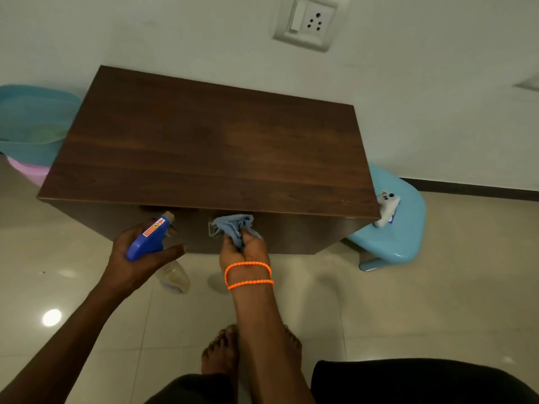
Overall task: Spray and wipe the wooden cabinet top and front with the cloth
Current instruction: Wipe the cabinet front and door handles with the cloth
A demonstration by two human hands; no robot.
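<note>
A dark wooden cabinet (215, 147) stands against the wall, its top bare and its front face (297, 234) in shadow. My left hand (137, 255) grips a spray bottle (151, 237) with a blue trigger head, its nozzle pointing at the cabinet front; the clear bottle body hangs below my palm. My right hand (243, 249), with orange bead bands at the wrist, grips a bunched blue cloth (233, 225) pressed against the cabinet front just under the top edge, over a metal handle.
A light blue plastic stool (408, 228) stands right of the cabinet with a small white object (386, 209) on it. Teal and pink tubs (29, 126) sit to the left. A wall socket (309, 21) is above. My bare feet (227, 351) stand on glossy tiles.
</note>
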